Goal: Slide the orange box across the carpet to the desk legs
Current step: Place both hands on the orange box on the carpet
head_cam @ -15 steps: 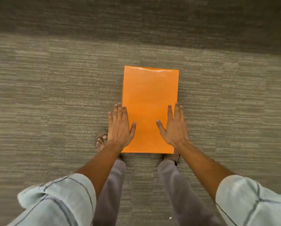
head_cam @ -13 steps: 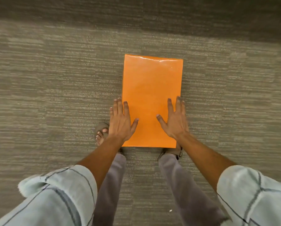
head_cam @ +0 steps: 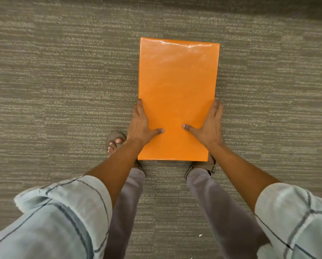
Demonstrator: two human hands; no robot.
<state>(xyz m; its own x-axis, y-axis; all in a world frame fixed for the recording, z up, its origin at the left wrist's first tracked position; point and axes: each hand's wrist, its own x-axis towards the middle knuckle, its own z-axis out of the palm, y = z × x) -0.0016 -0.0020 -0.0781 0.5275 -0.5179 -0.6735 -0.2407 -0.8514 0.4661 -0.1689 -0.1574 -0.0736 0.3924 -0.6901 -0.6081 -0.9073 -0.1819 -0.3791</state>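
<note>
Orange box [head_cam: 177, 98] lying flat on the grey striped carpet [head_cam: 63, 86], just past centre toward 12 o'clock. Left hand [head_cam: 140, 124] clasps the box's 9 o'clock edge, thumb laid across the top and fingers curled down the side. Right hand [head_cam: 208, 126] clasps the 3 o'clock edge likewise. At the box's 6 o'clock end stand two sandalled feet, the left sandal [head_cam: 115, 139] partly exposed.

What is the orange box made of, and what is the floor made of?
The orange box looks like cardboard wrapped in something glossy, perhaps plastic film: its far edge shows white glare and slight wrinkles. The floor is carpet: grey, matte, woven in fuzzy streaks.
</note>
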